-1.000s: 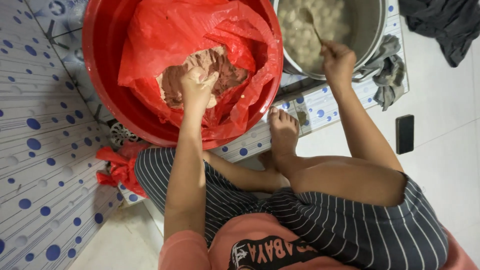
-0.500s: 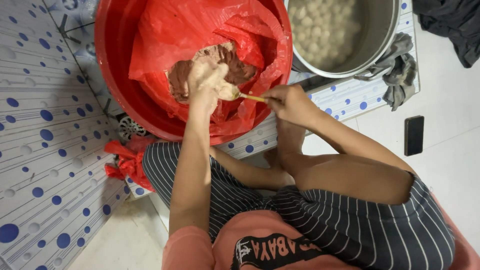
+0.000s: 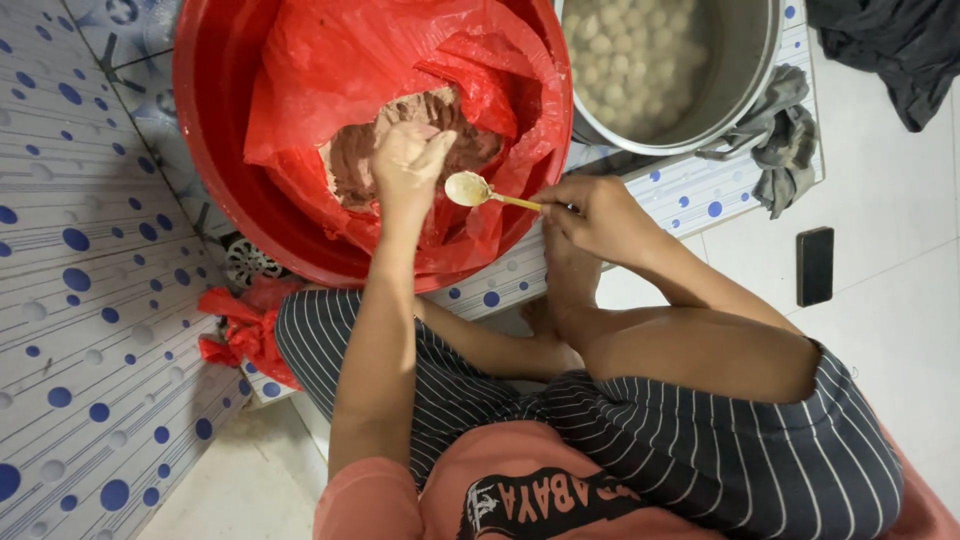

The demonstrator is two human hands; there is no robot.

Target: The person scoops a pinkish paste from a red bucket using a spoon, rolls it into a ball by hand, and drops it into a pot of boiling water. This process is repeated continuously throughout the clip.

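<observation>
A: Left hand?
B: Sitting in the upper middle of the frame, over the red basin. Fingers are curling narrow around a lump of pale paste; can't tell how much is in the palm.
A: What's under it?
B: Brownish paste is lying in a red plastic bag that's lining the basin. The hand is hovering just above it, maybe touching, can't tell.
A: Right hand?
B: Just right of centre, at the basin's lower right rim. It's pinching the thin handle of a spoon, fingers closing tight on it.
A: Spoon where?
B: Bowl end is pointing left, pale paste on it, sitting just beside the left hand's fingers, over the bag.
A: Anything else?
B: A metal pot is standing at the top right, full of pale round balls. A grey rag is lying against its right side. A dark phone is lying on the white floor at the right edge. A dotted mat is covering the left side. The person is sitting with striped shorts at the bottom, a bare foot near the basin.
</observation>
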